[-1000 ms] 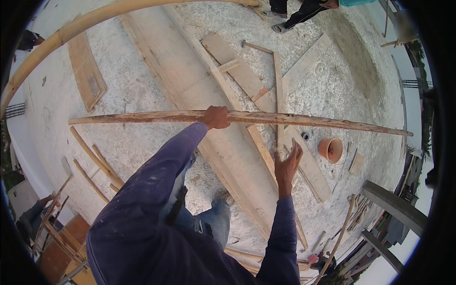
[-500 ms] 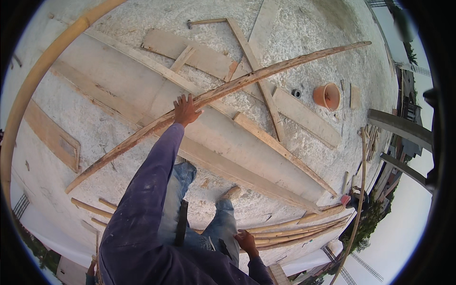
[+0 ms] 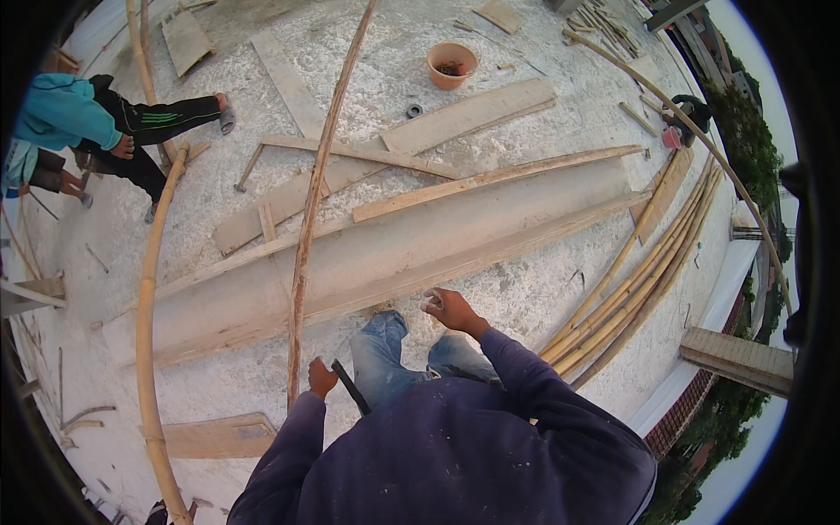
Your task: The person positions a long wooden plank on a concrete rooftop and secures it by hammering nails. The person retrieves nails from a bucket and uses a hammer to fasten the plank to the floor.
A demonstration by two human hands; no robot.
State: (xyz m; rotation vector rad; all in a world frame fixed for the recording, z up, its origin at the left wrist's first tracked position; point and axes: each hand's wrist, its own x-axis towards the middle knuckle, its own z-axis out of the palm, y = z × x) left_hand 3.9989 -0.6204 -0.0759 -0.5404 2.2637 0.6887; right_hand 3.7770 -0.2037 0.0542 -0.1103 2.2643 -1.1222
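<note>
The long, thin stick (image 3: 313, 201) cuts across the long, pale panel (image 3: 420, 241), going past both of its long edges. One end runs up to the top of the view; the other comes down just beside the left hand (image 3: 322, 378). That hand is curled next to a black strap (image 3: 350, 387), and I cannot tell if its fingers hold anything. The right hand (image 3: 451, 308) is loosely bent, its fingers a bit apart and holding nothing I can see, near the panel's lower edge. A wide patch of floor (image 3: 525, 293) lies between the panel and the bundle of bamboo poles (image 3: 643, 289) on the right. On the left, a fat bamboo pole (image 3: 149, 306) stretches past the panel's end.

The stick is brown, rough and streaky. The panel looks flat and smooth, with wooden strips down its sides. The bamboo is round, yellow and bumpy. The floor is white and blotchy. An orange bucket (image 3: 446, 81) stands beyond the flat boards (image 3: 472, 114).
</note>
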